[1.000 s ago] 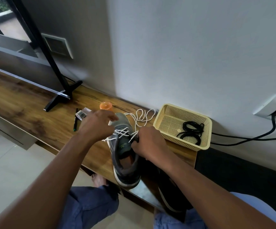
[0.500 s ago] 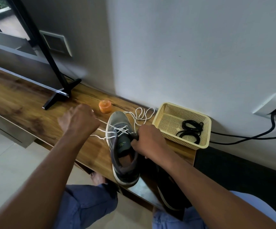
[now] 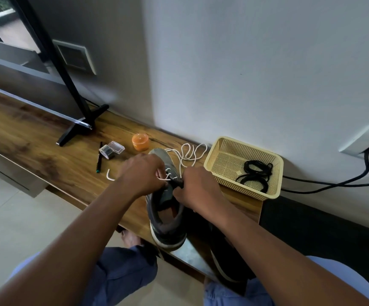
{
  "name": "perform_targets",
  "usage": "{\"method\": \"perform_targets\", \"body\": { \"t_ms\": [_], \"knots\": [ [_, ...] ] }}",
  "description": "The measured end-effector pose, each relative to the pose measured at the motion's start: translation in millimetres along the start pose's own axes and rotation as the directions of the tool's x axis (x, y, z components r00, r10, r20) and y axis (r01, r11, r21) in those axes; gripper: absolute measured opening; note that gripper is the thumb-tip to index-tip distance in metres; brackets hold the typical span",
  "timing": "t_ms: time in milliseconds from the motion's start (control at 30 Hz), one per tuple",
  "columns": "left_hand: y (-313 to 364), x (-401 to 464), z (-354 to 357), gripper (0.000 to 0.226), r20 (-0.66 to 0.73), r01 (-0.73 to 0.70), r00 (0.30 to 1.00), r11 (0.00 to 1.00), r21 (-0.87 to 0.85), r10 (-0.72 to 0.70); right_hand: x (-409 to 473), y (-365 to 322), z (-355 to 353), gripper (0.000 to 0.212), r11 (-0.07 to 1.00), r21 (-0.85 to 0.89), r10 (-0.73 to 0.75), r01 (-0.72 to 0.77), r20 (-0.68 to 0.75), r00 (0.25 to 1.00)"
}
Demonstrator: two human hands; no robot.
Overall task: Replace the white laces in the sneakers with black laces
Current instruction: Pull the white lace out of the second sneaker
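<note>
A grey sneaker [image 3: 167, 219] with a white sole stands on the wooden shelf [image 3: 46, 160], its toe pointing at the wall. My left hand [image 3: 142, 174] is over its lacing, fingers curled and pinching the white lace [image 3: 190, 155]. That lace trails in loose loops past the toe, and one end lies left of my wrist. My right hand [image 3: 195, 191] grips the sneaker's tongue and right side. A second dark sneaker [image 3: 225, 261] lies low beside my right forearm. Coiled black laces [image 3: 255, 175] rest inside the cream basket [image 3: 219, 155].
An orange candle jar [image 3: 140, 141], a small clear box [image 3: 111, 149] and a black pen [image 3: 99, 160] lie left of the shoe. A black TV stand foot [image 3: 79, 124] sits further left. Black cables [image 3: 333, 184] run along the wall at the right.
My left hand had swung out left pulling the white lace, then came back onto the sneaker's lacing. My right hand kept its hold on the shoe.
</note>
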State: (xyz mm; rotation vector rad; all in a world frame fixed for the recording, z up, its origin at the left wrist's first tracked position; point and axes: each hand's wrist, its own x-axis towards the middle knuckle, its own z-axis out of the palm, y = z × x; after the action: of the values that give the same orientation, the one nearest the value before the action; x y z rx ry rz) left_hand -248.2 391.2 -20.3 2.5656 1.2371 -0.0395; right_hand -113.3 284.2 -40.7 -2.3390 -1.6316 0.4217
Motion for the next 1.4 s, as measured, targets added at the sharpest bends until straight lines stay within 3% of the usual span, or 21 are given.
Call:
{"method": "perform_targets", "body": {
  "t_ms": [300, 400, 500, 600, 667, 767, 867, 1033, 1167, 1267, 1333, 1400],
  "knots": [
    [-13.3, 4.0, -0.8, 0.011, -0.048, 0.092, 0.994, 0.977, -0.195, -0.103, -1.5, 1.7, -2.6, 0.035, 0.999, 0.044, 0.026, -0.027, 0.022, 0.999],
    [-23.1, -0.1, -9.4, 0.009, -0.048, 0.252, 0.965, 0.965, -0.078, -0.256, -1.8, 2.2, -4.4, 0.037, 0.998, 0.05, 0.029, -0.031, 0.043, 0.999],
    [-32.1, -6.9, -16.3, 0.027, -0.064, 0.429, 0.903, 0.9, 0.073, -0.425, -2.2, -0.8, -4.7, 0.041, 1.0, 0.001, 0.018, -0.018, 0.031, 0.999],
    [-32.0, -9.8, -19.6, 0.026, -0.047, 0.319, 0.945, 0.944, -0.08, -0.323, -3.3, -7.0, -4.6, 0.038, 0.993, -0.11, -0.045, 0.038, -0.066, 0.997],
    [-27.5, -10.7, -19.2, 0.019, 0.077, 0.209, 0.977, 0.952, -0.224, -0.197, -1.5, -11.0, -2.2, 0.036, 0.988, -0.064, -0.147, 0.139, -0.129, 0.981],
    [-16.5, -12.3, -17.5, 0.019, 0.353, 0.224, 0.929, 0.929, -0.293, -0.113, 4.1, -17.7, 5.0, 0.028, 0.971, 0.008, -0.238, 0.241, -0.113, 0.965],
    [-10.1, -15.0, -16.1, 0.02, 0.386, 0.228, 0.916, 0.934, -0.276, -0.109, 9.0, -24.8, 15.4, 0.025, 0.967, 0.026, -0.252, 0.254, -0.069, 0.965],
    [-2.7, -17.3, -13.3, 0.024, 0.321, 0.219, 0.939, 0.938, -0.27, -0.127, 14.7, -28.0, 24.8, 0.015, 0.987, -0.025, -0.163, 0.161, -0.121, 0.979],
    [-4.2, -16.5, -14.4, 0.02, 0.338, 0.259, 0.93, 0.907, -0.331, -0.142, 14.3, -25.7, 27.7, 0.009, 0.986, 0.036, -0.154, 0.163, -0.179, 0.972],
    [-7.5, -15.5, -15.9, 0.019, 0.323, 0.282, 0.928, 0.918, -0.277, -0.188, 20.4, -20.6, 22.3, 0.01, 0.957, 0.289, 0.027, 0.041, -0.23, 0.973],
    [-9.4, -15.4, -16.8, 0.016, 0.325, 0.305, 0.922, 0.911, -0.278, -0.21, 29.3, -16.2, 17.1, 0.013, 0.838, 0.528, 0.261, -0.141, -0.161, 0.952],
    [-10.2, -15.5, -16.9, 0.014, 0.33, 0.318, 0.919, 0.898, -0.303, -0.214, 34.7, -10.5, 14.9, 0.012, 0.743, 0.612, 0.39, -0.27, -0.067, 0.919]
  ]
}}
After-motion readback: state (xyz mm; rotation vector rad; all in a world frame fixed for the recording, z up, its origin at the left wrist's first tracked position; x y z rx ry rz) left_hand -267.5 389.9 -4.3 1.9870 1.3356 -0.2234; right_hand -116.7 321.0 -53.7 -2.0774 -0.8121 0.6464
